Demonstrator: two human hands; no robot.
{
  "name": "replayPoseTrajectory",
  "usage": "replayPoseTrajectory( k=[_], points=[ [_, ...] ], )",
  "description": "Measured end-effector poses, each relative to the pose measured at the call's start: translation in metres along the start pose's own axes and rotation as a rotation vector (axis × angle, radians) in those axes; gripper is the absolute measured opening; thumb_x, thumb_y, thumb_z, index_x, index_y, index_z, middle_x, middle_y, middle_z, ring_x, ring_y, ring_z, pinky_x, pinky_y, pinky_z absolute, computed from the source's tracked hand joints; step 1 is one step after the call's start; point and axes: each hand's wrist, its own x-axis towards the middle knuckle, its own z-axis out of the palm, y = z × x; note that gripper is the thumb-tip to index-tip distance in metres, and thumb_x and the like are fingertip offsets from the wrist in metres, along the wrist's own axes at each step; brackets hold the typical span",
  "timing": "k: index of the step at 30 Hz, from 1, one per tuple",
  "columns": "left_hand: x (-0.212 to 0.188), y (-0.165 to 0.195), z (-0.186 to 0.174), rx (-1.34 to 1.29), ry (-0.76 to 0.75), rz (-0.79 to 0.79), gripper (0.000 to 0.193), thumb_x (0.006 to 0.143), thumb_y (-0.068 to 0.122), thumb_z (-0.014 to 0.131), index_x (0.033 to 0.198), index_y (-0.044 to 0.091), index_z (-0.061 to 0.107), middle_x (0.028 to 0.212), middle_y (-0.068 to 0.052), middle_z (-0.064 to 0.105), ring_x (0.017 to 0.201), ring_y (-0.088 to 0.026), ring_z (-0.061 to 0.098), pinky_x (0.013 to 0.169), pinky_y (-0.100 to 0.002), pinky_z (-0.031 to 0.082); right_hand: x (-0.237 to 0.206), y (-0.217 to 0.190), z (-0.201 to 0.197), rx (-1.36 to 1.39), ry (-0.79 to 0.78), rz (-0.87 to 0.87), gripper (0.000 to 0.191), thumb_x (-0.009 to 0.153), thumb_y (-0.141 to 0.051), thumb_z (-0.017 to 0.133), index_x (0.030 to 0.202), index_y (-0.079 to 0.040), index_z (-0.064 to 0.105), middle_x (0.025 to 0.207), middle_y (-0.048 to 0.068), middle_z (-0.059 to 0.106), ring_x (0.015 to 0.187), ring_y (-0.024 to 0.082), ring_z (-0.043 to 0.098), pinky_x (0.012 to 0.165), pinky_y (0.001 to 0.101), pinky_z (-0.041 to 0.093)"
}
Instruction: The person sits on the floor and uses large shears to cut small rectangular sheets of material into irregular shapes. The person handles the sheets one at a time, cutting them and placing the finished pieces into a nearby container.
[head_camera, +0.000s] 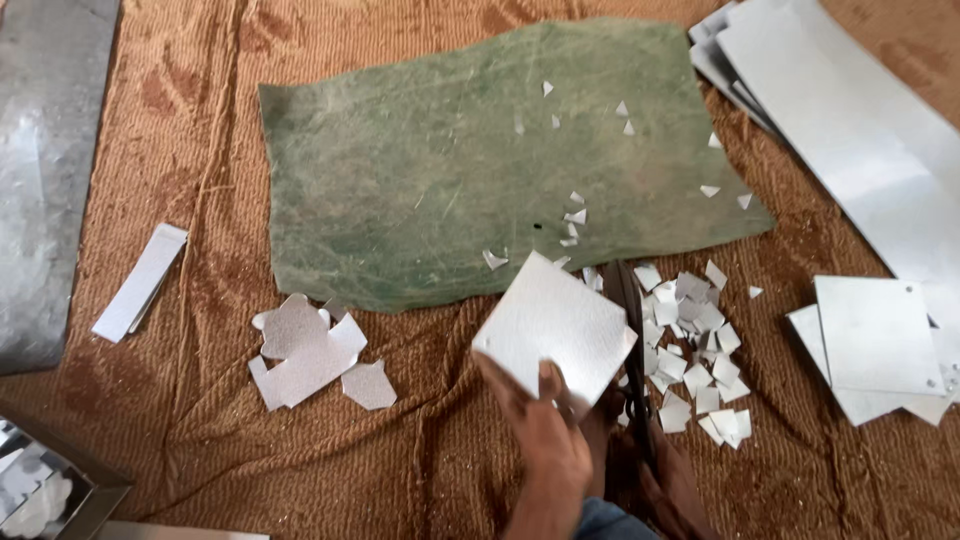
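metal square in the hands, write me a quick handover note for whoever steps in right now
Left hand: pinches the square metal sheet at its lower edge, tilted.
Right hand: low in view, working the shears, whose blades lie along the sheet's right edge.
Done: shaped cut pieces lie left on the brown cloth; a heap of small offcuts lies right of the shears.
Left: uncut square blanks stacked at right, larger sheets behind them. The held square is not yet visibly trimmed. A green mat lies ahead.
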Motion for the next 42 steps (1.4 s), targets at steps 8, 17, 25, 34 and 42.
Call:
replayPoseTrajectory(
  k=[8,17,25,34,42],
  points=[
    [0.081,0.107,-0.006,0.650,-0.773,0.419,0.103,0.079,-0.005,0.068,0.158,0.040,0.018,0.172,-0.003,0.018,0.147,-0.036,0.040,0.102,-0.064,0.054,0.004,0.036,0.000,-0.106,0.021,0.059,0.046,0.096,-0.011,0.046,0.142,-0.009,0.051,0.121,0.021,0.067,0.111,0.034,0.067,0.093,0.0425,0.056],
    [0.121,0.130,0.014,1.054,-1.164,0.539,0.099,0.084,-0.004,0.068,0.161,0.039,0.023,0.173,0.003,0.017,0.159,-0.032,0.016,0.120,-0.060,0.039,0.000,0.079,-0.021,-0.190,-0.121,0.101,0.095,0.071,0.014,0.044,0.161,-0.014,0.032,0.139,0.021,0.063,0.134,0.034,0.061,0.115,0.0426,0.045],
    [0.125,0.137,0.035,1.174,-1.204,0.520,0.098,0.079,0.007,0.069,0.159,0.043,0.025,0.172,0.007,0.022,0.159,-0.028,0.018,0.122,-0.060,0.035,-0.009,0.036,-0.032,0.220,-0.317,0.049,0.115,0.051,0.014,0.041,0.162,-0.008,0.026,0.158,0.020,0.042,0.152,0.032,0.036,0.126,0.0443,0.019],
    [0.117,0.134,0.032,1.294,-1.144,0.627,0.094,0.086,0.012,0.070,0.157,0.045,0.018,0.171,0.009,0.022,0.157,-0.031,0.023,0.120,-0.064,0.022,-0.010,-0.002,-0.025,0.020,-0.184,0.299,0.079,0.079,-0.012,0.055,0.156,-0.013,0.039,0.130,0.018,0.066,0.126,0.035,0.060,0.114,0.0464,0.046],
    [0.109,0.138,0.041,1.294,-1.166,0.620,0.100,0.082,-0.003,0.068,0.157,0.047,0.024,0.169,0.010,0.028,0.157,-0.031,0.024,0.121,-0.063,0.029,-0.002,0.016,-0.013,-0.019,-0.065,0.109,0.056,0.091,-0.017,0.051,0.147,-0.012,0.048,0.120,0.012,0.071,0.110,0.020,0.064,0.098,0.0386,0.047]
  ],
)
